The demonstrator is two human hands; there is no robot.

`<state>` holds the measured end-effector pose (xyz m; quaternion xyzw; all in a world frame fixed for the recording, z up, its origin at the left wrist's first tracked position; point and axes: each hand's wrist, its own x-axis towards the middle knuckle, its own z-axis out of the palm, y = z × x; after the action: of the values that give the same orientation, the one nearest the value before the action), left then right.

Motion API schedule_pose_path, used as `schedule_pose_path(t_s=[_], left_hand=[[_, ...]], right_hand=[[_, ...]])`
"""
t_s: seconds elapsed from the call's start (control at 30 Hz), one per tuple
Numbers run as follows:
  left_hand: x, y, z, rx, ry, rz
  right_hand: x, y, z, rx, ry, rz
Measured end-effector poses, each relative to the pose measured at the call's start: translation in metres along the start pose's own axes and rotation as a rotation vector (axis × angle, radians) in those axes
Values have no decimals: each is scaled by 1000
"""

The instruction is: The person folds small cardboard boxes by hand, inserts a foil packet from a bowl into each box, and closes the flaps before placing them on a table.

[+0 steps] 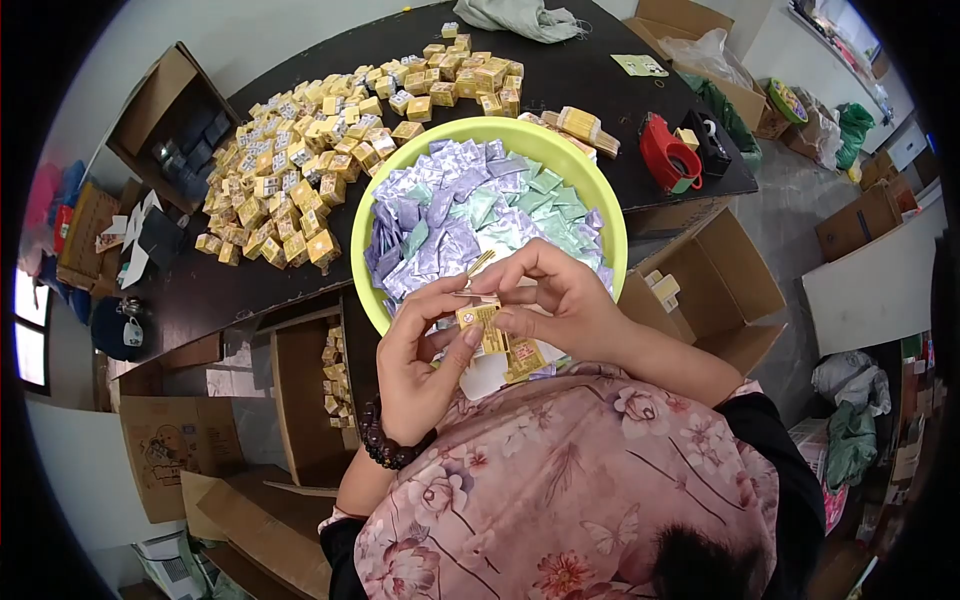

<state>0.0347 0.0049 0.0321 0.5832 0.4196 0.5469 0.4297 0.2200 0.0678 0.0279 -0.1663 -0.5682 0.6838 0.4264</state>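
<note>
My left hand (412, 345), with a dark bead bracelet at the wrist, has its fingers closed on a small yellow box (493, 338). My right hand (572, 305) pinches the same box from the other side. Its flaps stand open, and a white panel shows below. Both hands are over the near edge of a yellow-green basin (617, 215). Purple sachets (440, 250) and green sachets (555, 215) fill the basin. Fingers hide part of the box, so I cannot see what is inside it.
A big heap of small yellow boxes (290, 180) covers the dark table (230, 290) on the left. A red tape dispenser (668, 155) stands at the right. Open cartons sit below, one on the right (735, 270) and one on the left (305, 400), both with yellow boxes inside.
</note>
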Motion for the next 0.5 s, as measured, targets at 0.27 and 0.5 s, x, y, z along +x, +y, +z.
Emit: schedule_pose_path(t_s=[0.27, 0.5], left_hand=[[-2, -6, 6, -91, -5, -39], [-2, -6, 3, -147, -39, -43]], right_hand=[[5, -7, -1, -123, 19, 82], [2, -1, -3, -181, 56, -57]])
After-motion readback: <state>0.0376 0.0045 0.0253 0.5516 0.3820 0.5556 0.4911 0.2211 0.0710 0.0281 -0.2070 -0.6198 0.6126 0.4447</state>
